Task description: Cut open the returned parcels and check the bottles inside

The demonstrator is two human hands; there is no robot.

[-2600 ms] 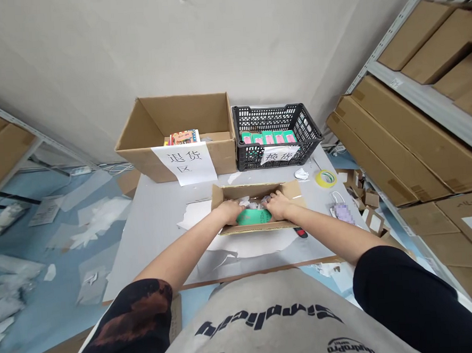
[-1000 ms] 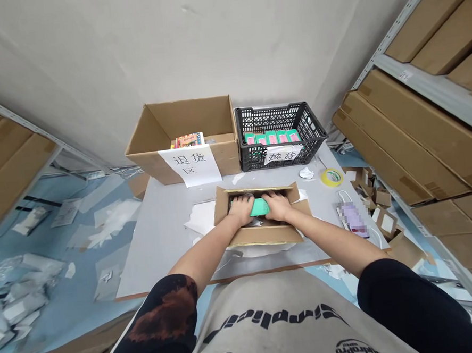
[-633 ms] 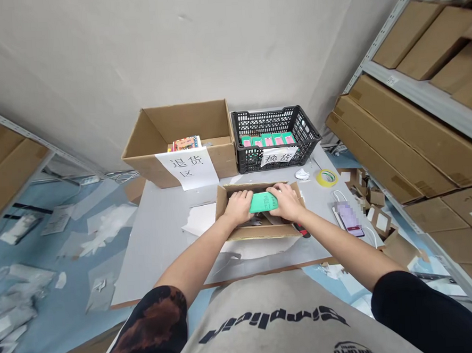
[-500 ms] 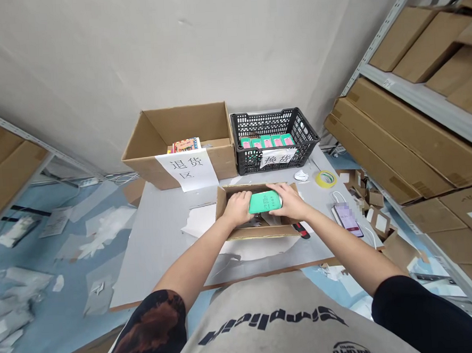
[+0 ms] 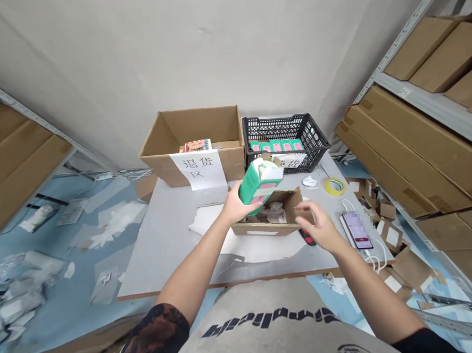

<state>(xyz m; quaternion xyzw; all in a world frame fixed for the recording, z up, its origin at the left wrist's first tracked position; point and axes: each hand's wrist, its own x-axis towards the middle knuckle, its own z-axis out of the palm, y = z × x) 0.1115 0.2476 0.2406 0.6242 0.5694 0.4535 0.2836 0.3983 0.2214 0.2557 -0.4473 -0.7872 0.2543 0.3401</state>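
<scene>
My left hand (image 5: 234, 205) grips a green and pink box (image 5: 255, 185), lifted and tilted above a small cardboard box (image 5: 263, 228). The green box's top end is open, with torn-looking flaps and something pale inside. Crumpled whitish packing lies in the cardboard box. To the right of that box, my right hand (image 5: 317, 224) is empty, its fingers apart and curved. Just beneath it, a red and black tool (image 5: 307, 237) rests on the table, partly covered by the hand.
A large carton (image 5: 235, 166) with a paper sign stands at the back, beside a black crate (image 5: 314, 148) holding several green and pink boxes. Yellow tape (image 5: 334, 186), crumpled paper (image 5: 309, 181) and a phone (image 5: 357, 230) lie on the right. Shelves of cartons (image 5: 426, 143) flank the table.
The green box has come up out of the cardboard box and turned to show its open end. My right hand has let go and moved right. The view has shifted slightly.
</scene>
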